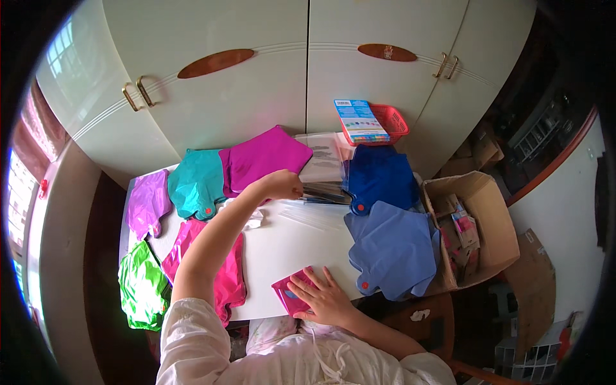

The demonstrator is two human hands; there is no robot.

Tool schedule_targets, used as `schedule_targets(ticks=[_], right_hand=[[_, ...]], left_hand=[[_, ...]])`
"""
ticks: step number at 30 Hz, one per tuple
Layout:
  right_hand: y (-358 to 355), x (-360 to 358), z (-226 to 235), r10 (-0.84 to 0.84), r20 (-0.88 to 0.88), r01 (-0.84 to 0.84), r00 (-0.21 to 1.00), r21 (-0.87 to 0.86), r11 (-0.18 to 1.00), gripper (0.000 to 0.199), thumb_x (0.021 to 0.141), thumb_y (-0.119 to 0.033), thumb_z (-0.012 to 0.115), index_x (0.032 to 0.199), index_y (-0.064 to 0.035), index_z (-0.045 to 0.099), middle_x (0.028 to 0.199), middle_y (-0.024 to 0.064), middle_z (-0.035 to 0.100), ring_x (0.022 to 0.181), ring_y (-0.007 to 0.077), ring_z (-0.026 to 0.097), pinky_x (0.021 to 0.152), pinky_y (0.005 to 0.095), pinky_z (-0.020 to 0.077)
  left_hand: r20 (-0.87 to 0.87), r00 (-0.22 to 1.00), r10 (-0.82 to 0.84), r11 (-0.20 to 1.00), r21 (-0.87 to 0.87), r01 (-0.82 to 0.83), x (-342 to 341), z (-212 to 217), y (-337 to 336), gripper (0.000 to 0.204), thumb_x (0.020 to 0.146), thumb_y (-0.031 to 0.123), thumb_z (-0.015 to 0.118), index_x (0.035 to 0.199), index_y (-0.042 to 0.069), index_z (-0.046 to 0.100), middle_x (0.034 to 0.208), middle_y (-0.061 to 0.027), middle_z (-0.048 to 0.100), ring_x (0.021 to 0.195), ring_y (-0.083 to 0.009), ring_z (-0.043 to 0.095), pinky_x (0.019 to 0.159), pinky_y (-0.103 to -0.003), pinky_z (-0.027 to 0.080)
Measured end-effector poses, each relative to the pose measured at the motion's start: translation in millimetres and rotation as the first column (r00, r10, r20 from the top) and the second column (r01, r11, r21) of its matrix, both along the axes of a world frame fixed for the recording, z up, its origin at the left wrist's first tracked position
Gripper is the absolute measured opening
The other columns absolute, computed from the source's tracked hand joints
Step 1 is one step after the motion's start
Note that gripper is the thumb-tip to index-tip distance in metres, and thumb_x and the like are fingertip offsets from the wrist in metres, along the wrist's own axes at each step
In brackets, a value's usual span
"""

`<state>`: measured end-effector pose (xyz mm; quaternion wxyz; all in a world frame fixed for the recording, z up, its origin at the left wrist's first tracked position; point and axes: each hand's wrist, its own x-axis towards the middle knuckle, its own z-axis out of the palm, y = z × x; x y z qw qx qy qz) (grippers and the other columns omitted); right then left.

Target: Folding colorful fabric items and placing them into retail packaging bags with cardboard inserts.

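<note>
Basket [393, 120] behind table [292, 247], box [478, 224] seemingly right

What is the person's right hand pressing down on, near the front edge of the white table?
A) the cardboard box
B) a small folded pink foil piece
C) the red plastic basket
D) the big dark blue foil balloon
B: the right hand lies flat, fingers spread, on the small folded pink foil piece at the near edge of the white table.
</note>
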<state>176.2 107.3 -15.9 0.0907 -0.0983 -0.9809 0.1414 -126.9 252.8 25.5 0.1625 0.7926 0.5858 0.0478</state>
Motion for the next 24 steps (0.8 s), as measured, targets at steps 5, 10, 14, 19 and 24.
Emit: schedule_targets(ticks=[5,10,14,19,24], right_hand=[[-0.9,-0.5,-1.1,-0.005,-0.011,0.006,1.0,0.016,1.0,0.076,0.081,-0.06,0.054,0.14,-0.0149,0.038,0.146,0.0038,0.034,0.136,0.0313,0.027,0.106,0.0606,0.0205],[-2.2,-0.5,-3.5,-0.013,-0.032,0.013,0.999,0.025,1.0,0.076,0.08,-0.06,0.055,0.14,-0.0153,0.038,0.146,0.0037,0.034,0.135,0.0308,0.028,0.105,0.0611,0.021],[-2.9,-0.6,-4.3,-0.011,-0.037,0.012,0.999,0.034,0.999,0.078,0.079,-0.061,0.055,0.14,-0.0145,0.038,0.146,0.0043,0.035,0.135,0.0309,0.027,0.104,0.0618,0.0215],[-1.8,-0.5,-1.1,-0.002,0.002,0.002,1.0,0.08,0.997,0.082,0.077,-0.062,0.057,0.14,-0.0142,0.037,0.146,0.0045,0.035,0.136,0.0313,0.027,0.104,0.0625,0.0219],[-6.3,0.5,1.9,0.016,0.07,-0.023,0.997,0.096,0.995,0.075,0.079,-0.044,0.061,0.141,-0.0101,0.034,0.146,0.0087,0.032,0.136,0.0291,0.026,0.108,0.0552,0.0231]], left_hand=[[-0.234,0.972,-0.029,0.961,0.263,0.092,19.0,4.0,-15.2,0.011,0.075,0.018,0.062,0.073,0.009,0.067,0.08,-0.006,0.064,0.082,-0.0246,0.063,0.07,-0.038,0.051],[-0.156,0.988,0.017,0.92,0.39,0.046,20.0,5.1,-22.8,0.011,0.075,0.018,0.063,0.07,0.008,0.064,0.081,-0.0042,0.061,0.084,-0.0237,0.061,0.07,-0.037,0.051],[-0.064,0.994,0.088,0.894,0.445,-0.05,24.4,18.4,-31.8,0.01,0.076,0.019,0.065,0.073,0.009,0.066,0.081,-0.0034,0.06,0.082,-0.0232,0.06,0.069,-0.037,0.051],[0.109,0.992,0.064,0.833,0.541,-0.113,37.2,61.1,-57.5,0.009,0.076,0.018,0.067,0.076,0.009,0.067,0.08,-0.0032,0.058,0.078,-0.0225,0.059,0.063,-0.037,0.05],[0.101,0.995,-0.012,0.755,0.654,-0.057,48.9,79.7,-130.1,0.009,0.075,0.014,0.07,0.079,0.007,0.066,0.081,-0.0037,0.058,0.071,-0.0224,0.058,0.056,-0.036,0.048]])
